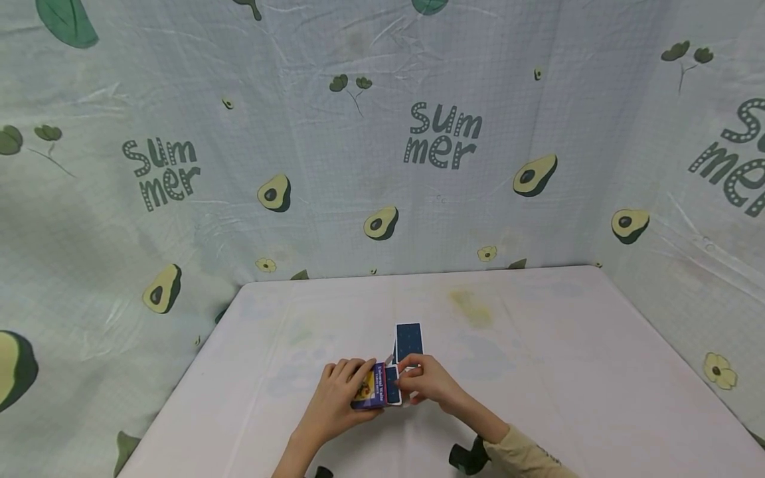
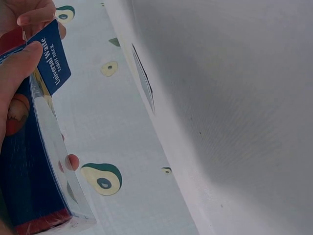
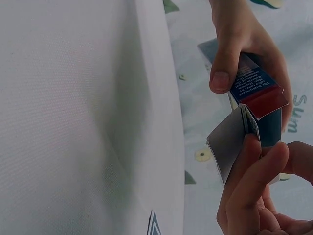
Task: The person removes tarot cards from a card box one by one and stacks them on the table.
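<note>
One tarot box (image 1: 379, 388) is gripped by the left hand (image 1: 342, 397) above the table (image 1: 538, 385), its protruding cards (image 1: 392, 386) pinched by the right hand (image 1: 431, 383), loose cards (image 1: 409, 340) lying between box and far edge.

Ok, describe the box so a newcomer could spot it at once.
Over the near part of the white table, find the left hand. It holds the box, purplish-blue with a yellow picture. "Universal Waite" lettering sets it apart from the white-edged dark blue card lying beyond.
</note>
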